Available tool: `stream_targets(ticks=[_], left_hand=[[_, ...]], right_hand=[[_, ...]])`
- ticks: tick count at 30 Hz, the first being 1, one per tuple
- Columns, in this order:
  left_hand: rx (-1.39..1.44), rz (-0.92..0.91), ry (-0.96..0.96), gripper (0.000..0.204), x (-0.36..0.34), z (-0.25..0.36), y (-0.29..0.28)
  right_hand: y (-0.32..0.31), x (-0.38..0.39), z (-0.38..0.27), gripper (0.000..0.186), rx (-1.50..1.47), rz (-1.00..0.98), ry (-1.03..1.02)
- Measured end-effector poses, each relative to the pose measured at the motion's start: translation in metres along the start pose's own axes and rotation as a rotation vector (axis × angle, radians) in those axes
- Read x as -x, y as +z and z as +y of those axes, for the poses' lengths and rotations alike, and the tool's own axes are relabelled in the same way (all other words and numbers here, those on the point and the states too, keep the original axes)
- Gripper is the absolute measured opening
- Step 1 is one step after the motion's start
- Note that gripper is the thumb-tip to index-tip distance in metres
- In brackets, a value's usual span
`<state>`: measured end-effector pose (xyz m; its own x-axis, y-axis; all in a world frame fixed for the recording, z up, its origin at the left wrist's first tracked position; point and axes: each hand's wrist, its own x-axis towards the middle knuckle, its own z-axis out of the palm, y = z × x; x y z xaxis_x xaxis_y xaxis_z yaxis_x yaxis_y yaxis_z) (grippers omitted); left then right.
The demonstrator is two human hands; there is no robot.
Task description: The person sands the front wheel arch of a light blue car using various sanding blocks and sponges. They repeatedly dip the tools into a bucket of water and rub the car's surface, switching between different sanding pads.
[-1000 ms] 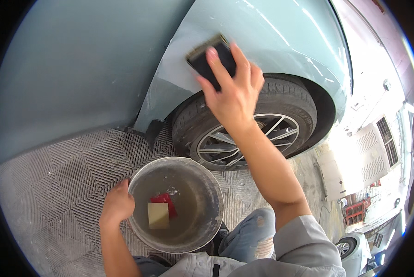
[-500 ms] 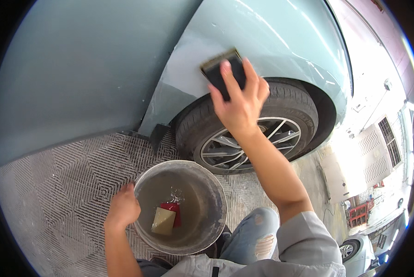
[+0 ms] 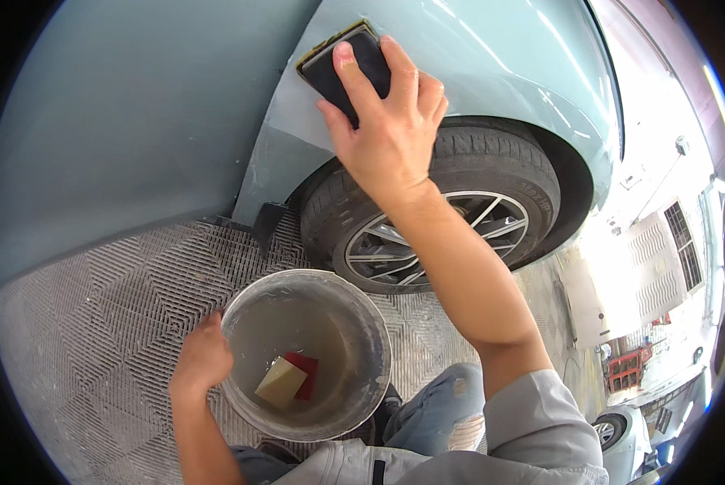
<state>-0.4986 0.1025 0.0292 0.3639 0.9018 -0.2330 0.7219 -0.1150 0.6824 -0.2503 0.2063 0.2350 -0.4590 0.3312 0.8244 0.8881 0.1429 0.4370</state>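
Observation:
My right hand [image 3: 395, 121] grips a black sanding block [image 3: 348, 77] with a yellowish-brown sheet along its far edge. The block lies against the pale green car fender [image 3: 475, 69], over a greyish dull patch [image 3: 294, 109] beside the door edge. My left hand [image 3: 203, 356] is closed at the left rim of a round bucket [image 3: 380, 356], its fingertips partly hidden. Cloudy water fills part of the bucket. In it are a cream-coloured block [image 3: 281, 382] and a red piece [image 3: 304, 376], side by side and partly overlapping.
Below the fender stands the front wheel [image 3: 439, 218], with a dark mud flap [image 3: 267, 226] beside it. The grey-green door [image 3: 136, 121] takes up the left. Ribbed floor tiles [image 3: 112, 347] surround the bucket. Another car [image 3: 625, 432] shows at the lower right.
My right hand has slid the sanding block up and to the left across the fender, toward the door edge. My left hand stays at the bucket's rim.

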Motion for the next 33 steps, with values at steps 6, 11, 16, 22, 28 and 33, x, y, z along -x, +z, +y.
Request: stream_targets(ticks=[6, 11, 16, 22, 28, 33], left_hand=[[-0.014, 0.038, 0.023, 0.046, 0.002, 0.0, -0.001], [0.036, 0.041, 0.043, 0.046, 0.002, -0.003, -0.001], [-0.016, 0.066, 0.084, 0.047, 0.001, -0.005, 0.002], [0.011, -0.003, -0.013, 0.045, -0.001, 0.003, -0.004], [-0.014, 0.015, -0.001, 0.046, 0.001, 0.003, -0.004], [0.008, 0.006, -0.004, 0.048, 0.0, 0.002, -0.004]], right_hand=[[-0.002, 0.007, 0.01, 0.058, 0.041, 0.066, -0.013], [-0.005, 0.003, 0.007, 0.059, -0.015, 0.025, -0.006], [-0.009, 0.005, 0.009, 0.056, -0.003, 0.014, 0.069], [0.013, 0.008, -0.003, 0.062, -0.1, -0.012, 0.028], [-0.028, 0.076, 0.025, 0.061, -0.118, -0.069, 0.08], [-0.023, 0.082, 0.035, 0.071, -0.095, 0.001, 0.088]])
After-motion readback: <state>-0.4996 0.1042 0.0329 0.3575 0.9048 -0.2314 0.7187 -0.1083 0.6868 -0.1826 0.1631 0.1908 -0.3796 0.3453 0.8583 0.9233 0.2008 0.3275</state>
